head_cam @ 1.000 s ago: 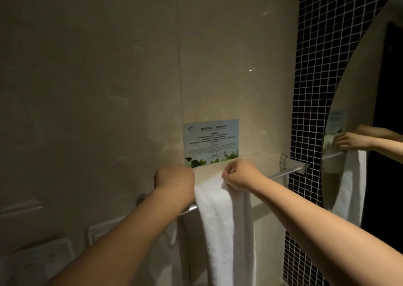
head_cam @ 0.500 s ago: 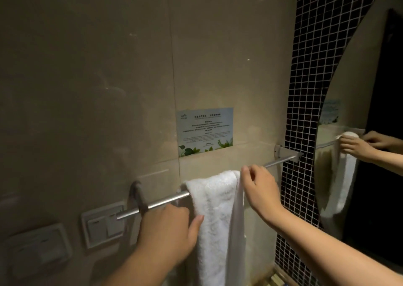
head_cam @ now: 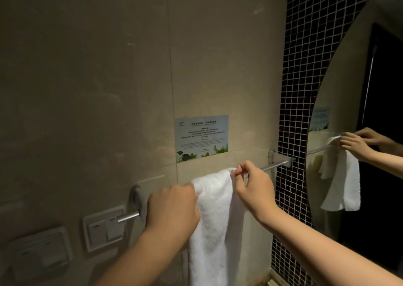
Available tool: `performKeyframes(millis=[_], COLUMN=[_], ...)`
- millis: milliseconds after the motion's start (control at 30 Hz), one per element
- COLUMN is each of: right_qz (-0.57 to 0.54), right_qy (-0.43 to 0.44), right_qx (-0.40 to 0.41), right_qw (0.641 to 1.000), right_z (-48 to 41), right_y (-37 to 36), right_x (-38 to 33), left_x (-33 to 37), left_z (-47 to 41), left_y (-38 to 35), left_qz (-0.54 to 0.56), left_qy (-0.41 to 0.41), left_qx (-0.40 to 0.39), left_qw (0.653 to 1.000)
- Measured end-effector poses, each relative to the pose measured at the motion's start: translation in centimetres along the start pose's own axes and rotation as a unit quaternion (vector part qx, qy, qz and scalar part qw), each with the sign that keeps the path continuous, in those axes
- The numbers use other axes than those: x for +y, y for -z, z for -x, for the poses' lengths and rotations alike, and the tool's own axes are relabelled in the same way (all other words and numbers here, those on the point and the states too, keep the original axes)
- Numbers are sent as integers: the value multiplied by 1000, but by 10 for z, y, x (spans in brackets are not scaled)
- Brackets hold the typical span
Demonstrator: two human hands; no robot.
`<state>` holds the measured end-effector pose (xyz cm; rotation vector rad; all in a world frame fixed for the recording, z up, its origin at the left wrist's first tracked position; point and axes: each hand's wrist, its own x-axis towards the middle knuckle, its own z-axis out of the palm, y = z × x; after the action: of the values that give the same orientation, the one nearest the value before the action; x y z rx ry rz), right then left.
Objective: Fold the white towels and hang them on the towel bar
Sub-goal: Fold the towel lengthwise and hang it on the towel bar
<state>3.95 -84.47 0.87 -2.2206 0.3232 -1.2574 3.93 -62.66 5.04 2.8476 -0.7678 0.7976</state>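
A folded white towel (head_cam: 214, 216) hangs over the metal towel bar (head_cam: 273, 166) on the beige tiled wall, its lower end cut off by the frame's bottom edge. My left hand (head_cam: 173, 209) grips the towel's left edge just below the bar, fingers curled into the cloth. My right hand (head_cam: 253, 185) pinches the towel's upper right edge at the bar between thumb and forefinger. The bar's middle is hidden behind the towel and my hands.
A printed notice (head_cam: 201, 137) is stuck to the wall above the bar. Wall switches (head_cam: 104, 228) sit at lower left beside the bar's left mount (head_cam: 136, 198). Black mosaic tiles (head_cam: 292, 102) and a mirror (head_cam: 357, 122) reflecting the towel fill the right.
My left hand rose from below the bar to grip the towel's left edge. My right hand closed from a loose touch into a pinch on the top right edge.
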Motion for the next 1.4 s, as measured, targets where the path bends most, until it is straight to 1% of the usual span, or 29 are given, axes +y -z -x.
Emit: performKeyframes(millis=[67,133,167,200,267,300,333,400,467,567,633,667,700,767,833,900,933,1000,1133,1200,1267,1333,1400], right_qz=[-25,-22,2,30,92,118,140,167,155,118,124,135,143,139,125,132,144,157,171,150,128,129,143], right_qy=[-9,-12,-9,-8,-14,-13,-3,53,119,205,281,305,311,297,294,310,312,302,313,318,316,318,323], right_qx=[0,-9,-31,-71,-172,-199,-197,-145,-127,-157,-181,-195,-208,-206,-180,-138,-123,-117,-91,-71,-60,-59,-54], right_qw=[1000,1000,999,997,981,973,970,974,972,959,934,922,916,922,930,931,931,933,930,934,938,937,934], right_z=[-19,-41,-51,-59,-64,-62,-60,-50,-42,-32,-22,-16,-10,-3,-2,-1,1,9,33,44,52,56,57], right_y=[3,1,-3,-8,-19,-24,-27,-29,-26,-19,-15,-15,-14,-15,-18,-25,-29,-37,-36,-32,-32,-34,-38], right_x=[-11,-19,-21,-22,-22,-21,-18,-13,-12,-9,-4,1,5,13,19,23,26,28,26,26,31,34,36], left_x=[-6,-13,-17,-20,-24,-25,-26,-27,-27,-26,-25,-24,-22,-18,-11,-4,0,7,12,11,10,8,8], left_z=[-20,-41,-48,-53,-55,-53,-50,-45,-42,-40,-39,-38,-36,-33,-29,-27,-26,-22,-14,-9,-3,2,4], left_y=[12,17,17,15,11,10,7,0,-8,-21,-28,-32,-36,-45,-54,-64,-69,-79,-86,-82,-82,-88,-96], left_qz=[-13,-21,-25,-31,-29,-17,2,43,71,92,82,74,70,72,56,8,-21,-45,-52,-21,7,3,-11], left_qy=[15,38,47,51,48,39,27,-8,-45,-96,-128,-138,-142,-148,-153,-159,-150,-135,-135,-133,-149,-168,-165], left_qx=[20,13,2,-9,-15,-7,2,24,31,12,11,15,15,9,10,14,13,14,6,25,55,83,72], left_qw=[1000,999,999,998,998,999,1000,999,996,991,988,988,987,986,987,987,988,990,989,991,987,982,984])
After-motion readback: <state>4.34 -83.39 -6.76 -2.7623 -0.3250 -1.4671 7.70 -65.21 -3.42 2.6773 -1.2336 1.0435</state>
